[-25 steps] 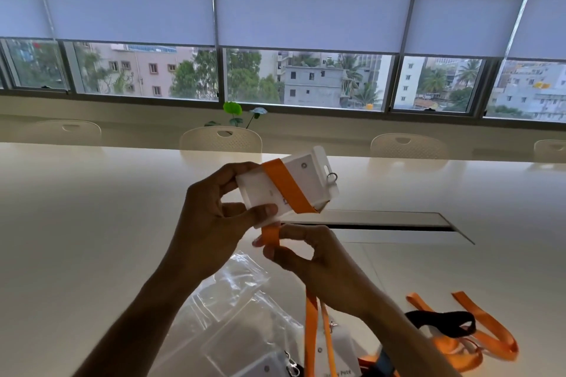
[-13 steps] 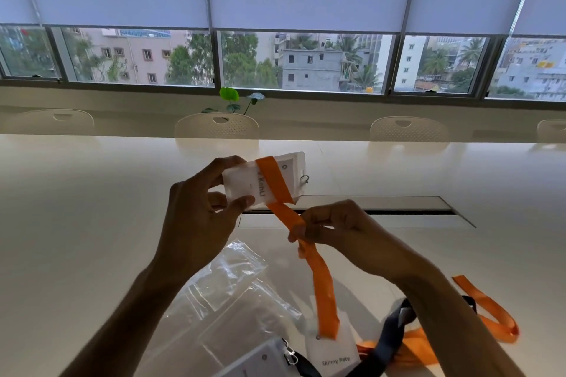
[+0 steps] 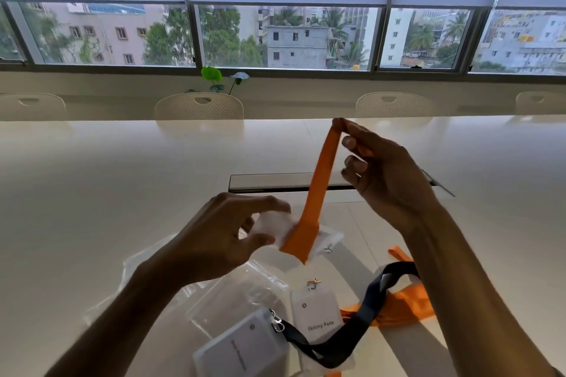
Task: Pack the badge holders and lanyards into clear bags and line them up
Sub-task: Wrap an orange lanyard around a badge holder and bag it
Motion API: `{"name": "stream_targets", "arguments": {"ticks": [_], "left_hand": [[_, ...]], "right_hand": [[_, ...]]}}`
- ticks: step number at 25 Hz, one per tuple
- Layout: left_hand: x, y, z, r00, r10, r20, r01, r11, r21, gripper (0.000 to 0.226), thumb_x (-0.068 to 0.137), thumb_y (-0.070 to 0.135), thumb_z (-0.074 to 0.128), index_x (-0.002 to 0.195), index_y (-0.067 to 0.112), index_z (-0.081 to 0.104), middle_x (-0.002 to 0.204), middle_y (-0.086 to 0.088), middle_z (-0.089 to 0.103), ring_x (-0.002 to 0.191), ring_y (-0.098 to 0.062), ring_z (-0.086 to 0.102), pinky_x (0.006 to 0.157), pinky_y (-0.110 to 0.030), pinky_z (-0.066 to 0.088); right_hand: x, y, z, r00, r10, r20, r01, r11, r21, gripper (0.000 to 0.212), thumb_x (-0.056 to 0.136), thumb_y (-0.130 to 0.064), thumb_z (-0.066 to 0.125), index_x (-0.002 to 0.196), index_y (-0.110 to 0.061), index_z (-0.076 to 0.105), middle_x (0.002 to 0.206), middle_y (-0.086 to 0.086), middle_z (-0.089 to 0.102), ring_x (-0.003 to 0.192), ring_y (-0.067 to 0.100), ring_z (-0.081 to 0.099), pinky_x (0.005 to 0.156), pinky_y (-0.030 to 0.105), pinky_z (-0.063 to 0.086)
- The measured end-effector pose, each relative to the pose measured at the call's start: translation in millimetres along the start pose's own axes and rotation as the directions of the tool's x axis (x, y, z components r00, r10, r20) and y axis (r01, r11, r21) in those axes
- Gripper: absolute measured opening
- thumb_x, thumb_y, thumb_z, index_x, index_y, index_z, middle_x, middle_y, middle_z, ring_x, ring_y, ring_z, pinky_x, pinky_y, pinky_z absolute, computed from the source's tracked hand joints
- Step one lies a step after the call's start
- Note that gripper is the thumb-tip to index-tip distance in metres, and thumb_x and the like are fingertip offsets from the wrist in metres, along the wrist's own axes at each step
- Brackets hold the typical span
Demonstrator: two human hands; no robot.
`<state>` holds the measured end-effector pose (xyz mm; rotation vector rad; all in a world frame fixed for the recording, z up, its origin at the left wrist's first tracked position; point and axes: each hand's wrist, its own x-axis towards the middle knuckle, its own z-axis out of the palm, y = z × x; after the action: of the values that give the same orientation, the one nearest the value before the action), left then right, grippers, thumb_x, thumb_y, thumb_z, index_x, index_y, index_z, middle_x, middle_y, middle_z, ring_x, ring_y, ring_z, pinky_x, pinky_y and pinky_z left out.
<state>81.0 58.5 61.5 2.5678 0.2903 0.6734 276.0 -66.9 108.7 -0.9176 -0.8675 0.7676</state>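
The badge holder [image 3: 294, 231] is up in the air over the table [image 3: 92, 193], with an orange lanyard [image 3: 318, 187] wrapped around it. My left hand [image 3: 220, 242] grips the holder with curled fingers and thumb. My right hand [image 3: 386, 174] is higher up and pinches the top of the orange lanyard, so it is pulled tight. Under my hands, clear bags [image 3: 232, 294] lie on the table. Two more badge holders [image 3: 317, 314] lie there too, one on a black lanyard [image 3: 361, 318]
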Motion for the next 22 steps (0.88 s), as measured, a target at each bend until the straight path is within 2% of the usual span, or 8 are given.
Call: {"name": "stream_targets", "arguments": {"ticks": [2, 5, 9, 12, 14, 17, 19, 22], "left_hand": [[-0.9, 5.7, 2.6, 0.997, -0.073, 0.017, 0.074, 0.982, -0.175, 0.031, 0.078, 0.038, 0.072, 0.103, 0.047, 0.057, 0.102, 0.030, 0.063, 0.088, -0.002, 0.065, 0.065, -0.014, 0.055], [1.6, 19.1, -0.8, 0.988, -0.147, -0.047, 0.117, 0.911, -0.395, 0.040, 0.071, 0.024, 0.075, 0.104, 0.037, 0.056, 0.099, 0.026, 0.065, 0.086, -0.001, 0.068, 0.059, -0.013, 0.053], [5.1, 16.1, -15.5, 0.955, -0.223, -0.196, 0.069, 0.809, -0.584, 0.046, 0.065, -0.002, 0.075, 0.102, 0.019, 0.058, 0.093, 0.001, 0.071, 0.071, -0.020, 0.073, 0.059, -0.021, 0.057], [6.8, 11.4, -23.8, 0.918, -0.277, -0.284, 0.069, 0.816, -0.574, 0.045, 0.067, -0.002, 0.075, 0.098, 0.023, 0.056, 0.093, 0.007, 0.068, 0.080, -0.006, 0.071, 0.060, -0.017, 0.056], [7.6, 7.8, -27.0, 0.880, -0.317, -0.354, 0.105, 0.856, -0.506, 0.046, 0.070, 0.001, 0.076, 0.098, 0.030, 0.053, 0.094, 0.015, 0.063, 0.078, 0.006, 0.066, 0.058, -0.010, 0.053], [5.2, -0.3, -29.8, 0.821, -0.391, -0.416, 0.180, 0.868, -0.462, 0.046, 0.072, 0.009, 0.077, 0.102, 0.031, 0.049, 0.094, 0.016, 0.059, 0.080, -0.001, 0.062, 0.069, -0.017, 0.053], [2.4, -1.5, -28.3, 0.820, -0.414, -0.397, 0.208, 0.860, -0.466, 0.047, 0.073, 0.010, 0.077, 0.107, 0.027, 0.049, 0.095, 0.011, 0.059, 0.083, -0.007, 0.062, 0.074, -0.025, 0.054], [0.0, -0.2, -24.1, 0.827, -0.404, -0.391, 0.214, 0.869, -0.446, 0.046, 0.075, 0.010, 0.076, 0.107, 0.027, 0.047, 0.092, 0.017, 0.056, 0.080, -0.003, 0.060, 0.065, -0.015, 0.053]], "right_hand": [[5.7, 9.2, -6.8, 0.998, -0.022, -0.060, 0.014, 0.993, -0.120, 0.026, 0.095, -0.027, 0.046, 0.097, -0.022, 0.071, 0.087, -0.006, 0.074, 0.071, 0.010, 0.067, 0.061, 0.019, 0.052], [10.1, 30.9, -11.2, 0.995, 0.022, 0.102, -0.004, 0.986, -0.165, 0.038, 0.099, -0.033, 0.031, 0.120, -0.018, 0.059, 0.116, 0.004, 0.070, 0.106, 0.020, 0.066, 0.082, 0.031, 0.054], [4.0, 55.4, 0.3, 0.912, 0.178, 0.368, -0.214, 0.975, 0.059, 0.035, 0.075, -0.042, 0.064, 0.102, -0.019, 0.068, 0.096, -0.003, 0.071, 0.092, 0.015, 0.067, 0.086, 0.031, 0.054], [2.3, 78.9, 17.3, 0.879, 0.241, 0.412, -0.238, 0.969, -0.059, 0.029, 0.086, -0.022, 0.054, 0.114, -0.024, 0.060, 0.109, -0.001, 0.070, 0.112, 0.021, 0.062, 0.105, 0.042, 0.043], [1.2, 87.2, 26.2, 0.879, 0.249, 0.407, -0.186, 0.964, -0.188, 0.023, 0.090, -0.029, 0.054, 0.110, -0.028, 0.066, 0.110, -0.003, 0.071, 0.111, 0.019, 0.063, 0.100, 0.036, 0.047], [-2.3, 87.9, 31.6, 0.910, 0.215, 0.355, -0.112, 0.951, -0.287, 0.022, 0.086, -0.029, 0.053, 0.095, -0.030, 0.073, 0.099, -0.007, 0.073, 0.099, 0.013, 0.067, 0.087, 0.024, 0.051], [-4.8, 86.2, 31.4, 0.912, 0.217, 0.347, -0.112, 0.948, -0.298, 0.022, 0.085, -0.029, 0.053, 0.093, -0.032, 0.073, 0.096, -0.009, 0.074, 0.095, 0.011, 0.068, 0.084, 0.022, 0.052], [-9.4, 85.6, 35.3, 0.893, 0.220, 0.393, -0.105, 0.950, -0.293, 0.018, 0.085, -0.025, 0.057, 0.099, -0.027, 0.068, 0.093, -0.005, 0.073, 0.090, 0.013, 0.069, 0.082, 0.024, 0.054]]}}
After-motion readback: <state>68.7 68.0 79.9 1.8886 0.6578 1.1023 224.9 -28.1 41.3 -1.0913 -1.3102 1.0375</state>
